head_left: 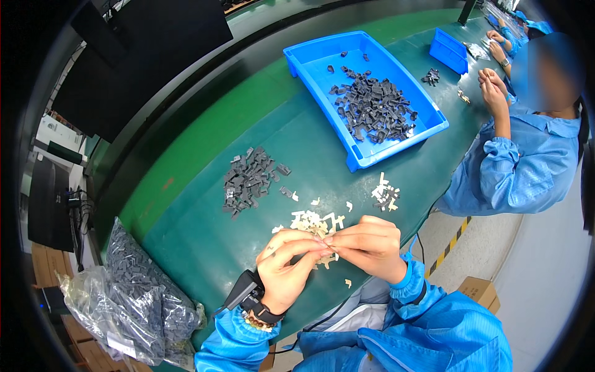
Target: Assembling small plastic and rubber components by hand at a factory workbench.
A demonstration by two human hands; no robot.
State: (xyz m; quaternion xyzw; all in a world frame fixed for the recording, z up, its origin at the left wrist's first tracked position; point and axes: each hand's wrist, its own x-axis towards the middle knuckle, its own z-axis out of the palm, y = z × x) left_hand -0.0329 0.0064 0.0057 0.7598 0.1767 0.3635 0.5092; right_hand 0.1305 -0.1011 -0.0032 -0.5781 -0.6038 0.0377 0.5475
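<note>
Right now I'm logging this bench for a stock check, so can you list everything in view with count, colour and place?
Large tray: one, blue, far centre of the table, holding many dark grey parts.
Small bin: one, blue, far right.
Loose grey parts: one pile, dark grey, left of centre on the table.
Pale parts: one scatter, cream, just beyond the hands.
Mixed small pile: one, cream and grey, near the right edge.
Plastic bags: count unclear, clear with grey parts inside, lower left.
Table: one, green.
Cardboard box: one, brown, on the floor at right.
Co-worker: one, blue coat, right.
Left hand: black wrist device, fingertips pinching a small pale piece.
Right hand: blue sleeve, meeting the left.
</note>
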